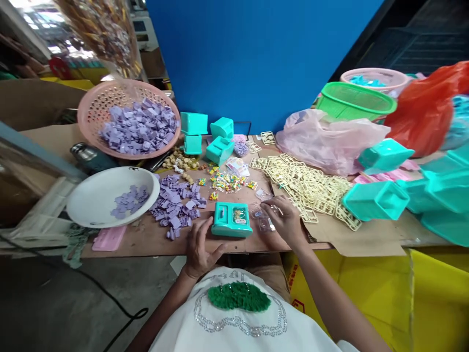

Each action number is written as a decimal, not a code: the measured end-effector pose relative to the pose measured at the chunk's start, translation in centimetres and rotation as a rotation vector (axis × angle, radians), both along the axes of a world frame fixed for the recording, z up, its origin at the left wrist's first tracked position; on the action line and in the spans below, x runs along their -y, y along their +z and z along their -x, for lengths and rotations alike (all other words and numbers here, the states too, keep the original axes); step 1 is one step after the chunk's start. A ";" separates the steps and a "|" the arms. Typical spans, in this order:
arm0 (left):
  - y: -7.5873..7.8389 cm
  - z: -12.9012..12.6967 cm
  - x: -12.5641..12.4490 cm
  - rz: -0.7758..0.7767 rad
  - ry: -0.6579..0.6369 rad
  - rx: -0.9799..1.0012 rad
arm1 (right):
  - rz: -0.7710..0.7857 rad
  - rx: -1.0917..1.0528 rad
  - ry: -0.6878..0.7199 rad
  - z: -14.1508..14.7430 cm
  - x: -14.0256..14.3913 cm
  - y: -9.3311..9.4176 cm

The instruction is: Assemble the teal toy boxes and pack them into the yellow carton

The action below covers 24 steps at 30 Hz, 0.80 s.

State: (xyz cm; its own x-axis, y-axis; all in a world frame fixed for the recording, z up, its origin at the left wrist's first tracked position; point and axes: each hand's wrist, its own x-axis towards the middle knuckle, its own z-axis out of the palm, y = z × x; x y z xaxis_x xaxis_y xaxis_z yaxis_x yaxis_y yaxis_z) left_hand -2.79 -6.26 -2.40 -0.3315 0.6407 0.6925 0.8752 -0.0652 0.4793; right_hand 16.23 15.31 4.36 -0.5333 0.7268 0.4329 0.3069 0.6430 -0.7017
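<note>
while the left hand (200, 247) rests open against the teal toy box (231, 219) at the near edge of the table (146, 239), the right hand (284, 220) pinches a small clear piece (264, 211) just beside it. one box looks partly filled; many purple bits (176, 203) and cream frames (308, 188) lie unused.

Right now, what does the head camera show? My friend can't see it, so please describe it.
A person's left hand rests against a teal toy box on a table, while the right hand fingers small clear plastic pieces beside it. Purple parts, a white bowl, a pink basket and cream frames surround them.
</note>
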 end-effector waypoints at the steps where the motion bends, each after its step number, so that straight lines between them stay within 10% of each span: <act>1: 0.1 0.0 0.1 -0.007 -0.010 0.007 | 0.014 0.000 0.038 0.9 -0.2 0.6; 12: 3.3 1.3 2.1 -0.143 0.103 0.087 | -0.195 0.364 0.698 22.9 -2.1 4.1; 24: 2.5 3.2 5.2 -0.173 0.201 0.144 | -0.273 0.396 0.705 27.4 0.5 2.2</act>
State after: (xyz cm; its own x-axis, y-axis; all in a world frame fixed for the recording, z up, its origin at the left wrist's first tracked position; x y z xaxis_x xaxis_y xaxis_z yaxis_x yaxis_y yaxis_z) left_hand -6.01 -11.42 0.07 -0.5424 0.4295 0.7220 0.8025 0.0108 0.5965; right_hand -11.19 14.77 6.54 -0.9709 0.0655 0.2305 -0.0386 0.9067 -0.4200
